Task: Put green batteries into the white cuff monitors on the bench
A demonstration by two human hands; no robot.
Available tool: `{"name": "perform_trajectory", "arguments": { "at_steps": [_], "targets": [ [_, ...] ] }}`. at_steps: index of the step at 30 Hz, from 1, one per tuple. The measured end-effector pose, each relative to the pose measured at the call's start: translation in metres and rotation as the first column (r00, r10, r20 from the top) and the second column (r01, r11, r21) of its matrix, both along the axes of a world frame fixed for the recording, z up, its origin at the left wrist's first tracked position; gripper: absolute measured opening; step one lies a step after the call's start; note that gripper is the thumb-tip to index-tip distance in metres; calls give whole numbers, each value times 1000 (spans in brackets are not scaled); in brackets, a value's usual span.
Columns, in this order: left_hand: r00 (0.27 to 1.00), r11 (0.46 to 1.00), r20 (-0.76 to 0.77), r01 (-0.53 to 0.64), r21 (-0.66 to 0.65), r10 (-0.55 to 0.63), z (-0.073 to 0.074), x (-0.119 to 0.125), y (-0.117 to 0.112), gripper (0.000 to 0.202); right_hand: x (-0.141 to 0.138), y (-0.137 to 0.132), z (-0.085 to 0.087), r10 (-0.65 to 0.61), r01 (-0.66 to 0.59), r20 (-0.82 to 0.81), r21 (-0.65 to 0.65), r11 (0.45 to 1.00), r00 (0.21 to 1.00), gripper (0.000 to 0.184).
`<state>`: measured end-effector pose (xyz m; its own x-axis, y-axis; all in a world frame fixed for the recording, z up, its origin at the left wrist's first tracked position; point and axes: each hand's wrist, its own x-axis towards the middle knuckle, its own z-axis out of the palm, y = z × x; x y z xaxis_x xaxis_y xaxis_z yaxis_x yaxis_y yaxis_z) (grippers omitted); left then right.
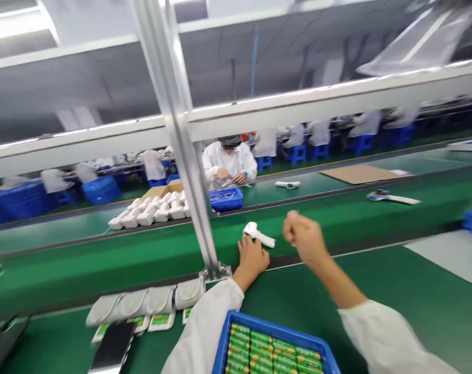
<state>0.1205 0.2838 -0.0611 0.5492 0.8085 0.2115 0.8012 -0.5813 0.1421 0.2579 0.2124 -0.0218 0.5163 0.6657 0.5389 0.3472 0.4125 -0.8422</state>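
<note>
My left hand (253, 258) reaches onto the green conveyor belt, thumb apart from the fingers. Its fingertips are at the near edge of a white handheld thermometer-like device (261, 236), whose handle points right; a firm grip does not show. To the right, my right hand (304, 236) is raised over the belt's near edge, fingers curled closed and slightly blurred. What it holds, if anything, I cannot make out. Close below my arms stands a blue tray (277, 329) filled with rows of green batteries (261, 350).
An upright metal post (181, 130) stands left of my left hand. Grey-white pouches (132, 306) and a dark phone-like object (113, 345) lie at left. Across the belt, a co-worker (230, 161) sits behind a blue bin (226, 199) and stacked white devices (154, 210). Another device (394, 197) lies right.
</note>
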Motion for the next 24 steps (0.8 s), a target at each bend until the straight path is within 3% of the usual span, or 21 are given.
{"name": "perform_trajectory", "arguments": {
  "at_steps": [3,6,8,12,18,24],
  "targets": [
    [1000,1000,2,-3,14,3,2,1,5,38,12,-5,-32,-45,42,-50,-52,998,998,78],
    [1000,1000,-7,-4,13,4,3,3,7,36,16,-6,-64,-42,21,-154,-134,991,987,79],
    [1000,1000,-12,-13,16,13,2,4,8,36,18,-4,-74,1,-42,-241,-166,985,971,79],
    [999,999,-44,-24,30,26,3,6,12,35,20,2,-75,74,-146,-328,-199,969,942,77],
    [997,996,-78,23,92,-16,14,10,15,32,24,10,-68,70,-112,-236,-168,979,969,74],
    [979,974,-92,191,125,-180,12,18,34,26,30,13,-59,44,-78,-200,-166,983,979,71]
  ]
}}
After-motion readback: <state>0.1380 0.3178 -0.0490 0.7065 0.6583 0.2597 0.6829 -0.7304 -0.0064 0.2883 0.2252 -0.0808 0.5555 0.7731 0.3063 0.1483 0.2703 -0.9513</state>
